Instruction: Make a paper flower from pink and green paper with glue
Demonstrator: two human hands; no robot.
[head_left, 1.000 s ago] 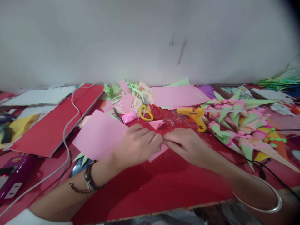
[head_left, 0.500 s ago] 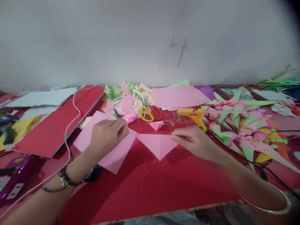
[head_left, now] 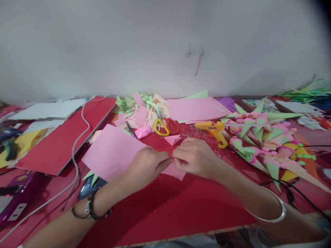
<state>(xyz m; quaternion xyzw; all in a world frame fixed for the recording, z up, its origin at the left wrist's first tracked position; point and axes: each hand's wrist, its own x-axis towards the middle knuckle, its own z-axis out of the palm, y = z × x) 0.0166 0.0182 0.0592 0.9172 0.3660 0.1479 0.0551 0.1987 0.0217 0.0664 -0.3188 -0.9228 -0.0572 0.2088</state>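
My left hand (head_left: 150, 161) and my right hand (head_left: 194, 156) meet in front of me, fingertips pinched together at the upper edge of a folded pink paper (head_left: 176, 173). Its lower point shows beneath the fingers; the rest is covered by the hands. Just beyond them lies a small pink folded paper triangle (head_left: 172, 140). A flat pink sheet (head_left: 110, 150) rests on the left, partly under my left hand and forearm.
Scissors with yellow (head_left: 161, 127) and red handles lie behind the hands. A yellow glue gun (head_left: 216, 130) stands to their right, beside piled paper flowers (head_left: 261, 134). A white cable (head_left: 74, 148) crosses a red board (head_left: 62, 137) on the left. Paper scraps (head_left: 141, 110) lie near the wall.
My hands have come together from the two ends of the folded paper's top edge. The left hand moved right and the right hand moved left; the paper is now mostly covered.
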